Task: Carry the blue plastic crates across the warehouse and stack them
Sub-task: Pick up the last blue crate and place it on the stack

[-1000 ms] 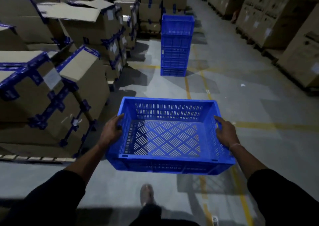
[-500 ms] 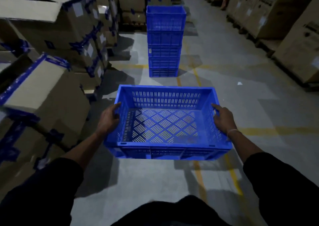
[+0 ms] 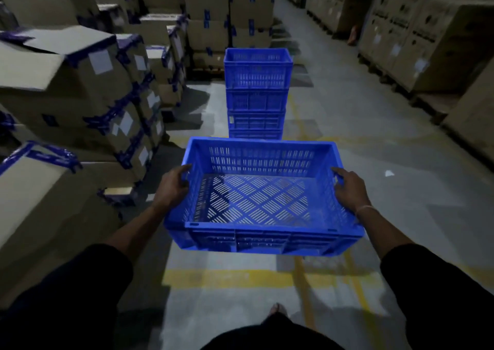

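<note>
Stacks of brown cardboard boxes point(image 3: 80, 87) bound with blue tape stand beyond the fingers of the left hand point(image 3: 171, 189); tall cardboard cartons point(image 3: 417, 37) on pallets line the side beyond the right hand point(image 3: 350, 189). Directly ahead of both sets of fingers, a stack of blue slotted plastic crates point(image 3: 257, 93) rests on the aisle floor, its base hidden behind the far wall of the carried blue perforated plastic crate point(image 3: 263, 205). This empty crate is held level in the air between the two hands. Each hand grips a short side wall, thumb lying along the rim and fingers curled round the outside. Below lies a grey concrete floor point(image 3: 374, 141) marked with yellow painted lines point(image 3: 227, 279); the room is a dim warehouse. Compared with the earlier frame, the stack appears larger and nearer, and the boxes at the left have slid rearward.
</note>
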A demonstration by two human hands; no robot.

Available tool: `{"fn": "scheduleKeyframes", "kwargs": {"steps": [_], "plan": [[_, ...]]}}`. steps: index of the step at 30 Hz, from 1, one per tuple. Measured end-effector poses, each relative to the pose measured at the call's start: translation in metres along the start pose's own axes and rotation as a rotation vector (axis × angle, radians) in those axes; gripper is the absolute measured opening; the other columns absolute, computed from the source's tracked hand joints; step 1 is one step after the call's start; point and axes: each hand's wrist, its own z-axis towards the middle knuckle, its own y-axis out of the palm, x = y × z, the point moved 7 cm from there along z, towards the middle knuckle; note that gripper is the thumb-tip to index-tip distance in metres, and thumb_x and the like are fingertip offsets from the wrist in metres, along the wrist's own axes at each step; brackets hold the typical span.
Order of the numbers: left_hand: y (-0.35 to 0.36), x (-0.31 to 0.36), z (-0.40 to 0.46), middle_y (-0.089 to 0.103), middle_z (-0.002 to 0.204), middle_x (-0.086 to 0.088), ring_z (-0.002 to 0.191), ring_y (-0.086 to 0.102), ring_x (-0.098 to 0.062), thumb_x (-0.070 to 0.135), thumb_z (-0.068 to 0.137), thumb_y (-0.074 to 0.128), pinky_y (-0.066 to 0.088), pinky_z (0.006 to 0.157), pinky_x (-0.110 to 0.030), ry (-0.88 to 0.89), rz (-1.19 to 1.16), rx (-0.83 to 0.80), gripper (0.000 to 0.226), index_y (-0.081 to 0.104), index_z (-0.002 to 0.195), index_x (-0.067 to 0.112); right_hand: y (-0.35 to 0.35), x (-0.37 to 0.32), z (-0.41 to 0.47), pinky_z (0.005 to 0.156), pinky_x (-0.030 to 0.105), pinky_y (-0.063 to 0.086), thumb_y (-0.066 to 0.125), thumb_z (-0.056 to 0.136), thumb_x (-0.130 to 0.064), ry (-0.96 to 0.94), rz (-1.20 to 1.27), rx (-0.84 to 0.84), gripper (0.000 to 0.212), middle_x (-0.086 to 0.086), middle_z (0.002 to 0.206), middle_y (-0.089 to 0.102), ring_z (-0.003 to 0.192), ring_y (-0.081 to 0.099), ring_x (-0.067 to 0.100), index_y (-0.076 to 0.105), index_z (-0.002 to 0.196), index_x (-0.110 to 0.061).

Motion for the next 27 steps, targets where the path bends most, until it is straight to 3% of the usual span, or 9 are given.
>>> {"fn": "scheduleKeyframes", "kwargs": {"steps": [6, 10, 15, 20, 23, 27], "plan": [[0.014, 0.036, 0.153, 0.063, 0.134, -0.015, 0.112, 0.067, -0.029, 0.005, 0.084, 0.068, 0.053, 0.095, -0.038, -0.071, -0.015, -0.046, 0.063, 0.054, 0.144, 0.016, -0.037, -0.021, 0.155, 0.048, 0.029, 0.041, 0.053, 0.088, -0.004, -0.025, 0.066, -0.027, 0.056, 0.023, 0.111, 0.062, 0.061, 0.058, 0.026, 0.050, 0.141, -0.021], [0.017, 0.049, 0.247, 0.060, 0.138, -0.016, 0.118, 0.063, -0.028, 0.005, 0.083, 0.068, 0.050, 0.096, -0.036, -0.079, -0.020, -0.051, 0.066, 0.052, 0.146, 0.013, -0.057, -0.046, 0.243, 0.070, 0.041, 0.051, 0.059, 0.086, -0.003, -0.067, 0.084, -0.028, 0.058, 0.022, 0.120, 0.061, 0.088, 0.065, 0.042, 0.051, 0.141, -0.016], [0.019, 0.057, 0.384, 0.056, 0.143, -0.019, 0.129, 0.055, -0.033, 0.003, 0.086, 0.064, 0.042, 0.104, -0.036, -0.023, 0.047, -0.058, 0.060, 0.052, 0.145, 0.007, -0.061, -0.065, 0.378, 0.091, 0.047, 0.049, 0.058, 0.091, -0.013, -0.134, 0.013, -0.055, 0.057, 0.022, 0.133, 0.055, 0.111, 0.058, 0.042, 0.044, 0.145, -0.021], [0.022, 0.057, 0.524, 0.058, 0.139, -0.021, 0.119, 0.061, -0.035, 0.006, 0.092, 0.059, 0.049, 0.094, -0.039, 0.000, 0.095, -0.050, 0.053, 0.053, 0.144, 0.010, -0.059, -0.100, 0.503, 0.098, 0.043, 0.045, 0.059, 0.091, -0.012, -0.174, -0.012, -0.025, 0.056, 0.018, 0.141, 0.053, 0.121, 0.055, 0.039, 0.044, 0.145, -0.017], [0.018, 0.054, 0.598, 0.066, 0.123, -0.020, 0.096, 0.068, -0.031, 0.008, 0.091, 0.056, 0.055, 0.076, -0.038, -0.032, 0.084, -0.037, 0.050, 0.056, 0.140, 0.019, -0.058, -0.122, 0.570, 0.101, 0.041, 0.043, 0.059, 0.090, -0.008, -0.145, 0.006, -0.019, 0.057, 0.016, 0.144, 0.051, 0.125, 0.053, 0.037, 0.046, 0.145, -0.016], [0.005, 0.065, 0.701, 0.062, 0.130, -0.020, 0.101, 0.066, -0.034, 0.007, 0.093, 0.054, 0.056, 0.079, -0.042, -0.005, 0.062, -0.035, 0.051, 0.053, 0.143, 0.017, -0.067, -0.149, 0.656, 0.098, 0.042, 0.046, 0.059, 0.090, -0.005, -0.128, 0.054, 0.019, 0.059, 0.014, 0.146, 0.048, 0.125, 0.053, 0.037, 0.045, 0.145, -0.017]]}}
